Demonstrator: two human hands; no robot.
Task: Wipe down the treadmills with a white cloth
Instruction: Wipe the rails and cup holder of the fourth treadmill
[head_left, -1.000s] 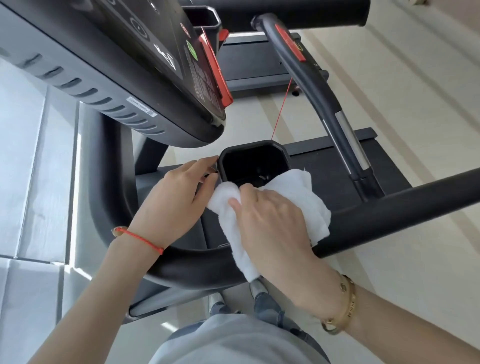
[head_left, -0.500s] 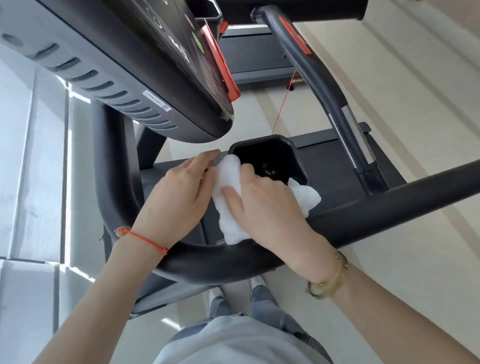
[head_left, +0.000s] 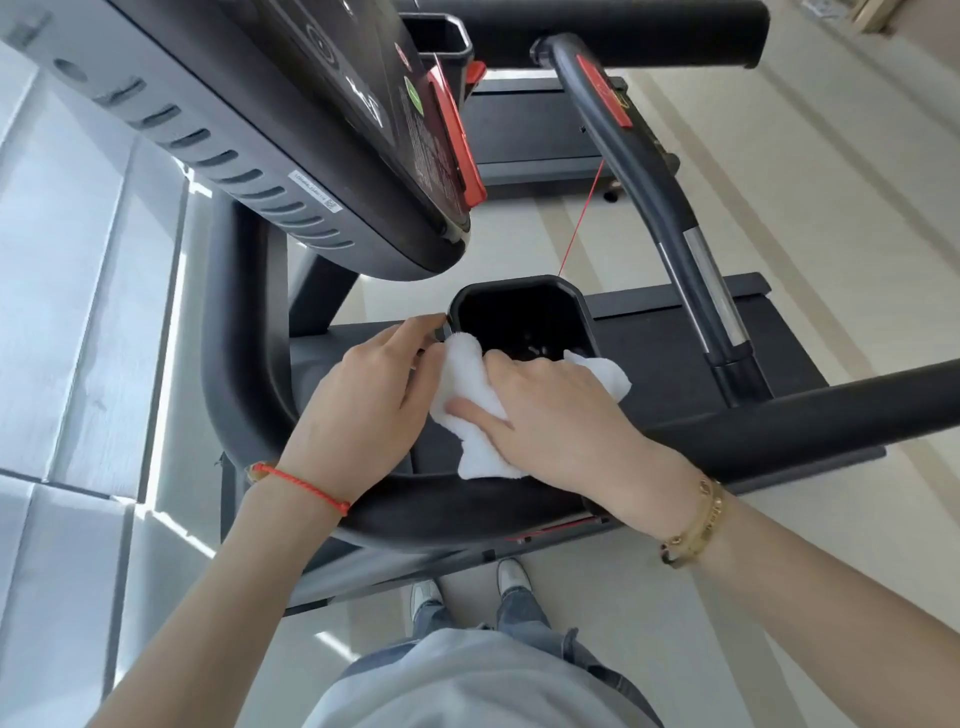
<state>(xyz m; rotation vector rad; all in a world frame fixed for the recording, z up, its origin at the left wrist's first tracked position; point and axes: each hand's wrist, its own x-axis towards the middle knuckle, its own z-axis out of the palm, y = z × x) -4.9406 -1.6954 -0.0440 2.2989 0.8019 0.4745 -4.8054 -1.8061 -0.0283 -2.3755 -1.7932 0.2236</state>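
A black treadmill fills the head view, its console (head_left: 291, 130) tilted at the upper left and a square black cup holder (head_left: 524, 317) below it. The white cloth (head_left: 467, 384) lies bunched on the panel at the holder's near rim. My right hand (head_left: 561, 415) presses down flat on the cloth, fingers pointing left. My left hand (head_left: 369, 410) rests beside it on the panel, fingertips touching the holder's left corner and the cloth's edge. The curved black handrail (head_left: 244, 374) wraps around beneath both wrists.
A grey handle bar (head_left: 670, 218) with a red strip and a thin red safety cord (head_left: 582, 218) rises at the right. Another treadmill deck (head_left: 524, 135) sits beyond. Pale floor lies to the right, grey tiles to the left. My shoes (head_left: 426, 597) stand below.
My right hand slid the cloth leftward along the cup holder's near rim and bunched it tighter. The left hand stayed by the holder's left corner. The camera tilted slightly.
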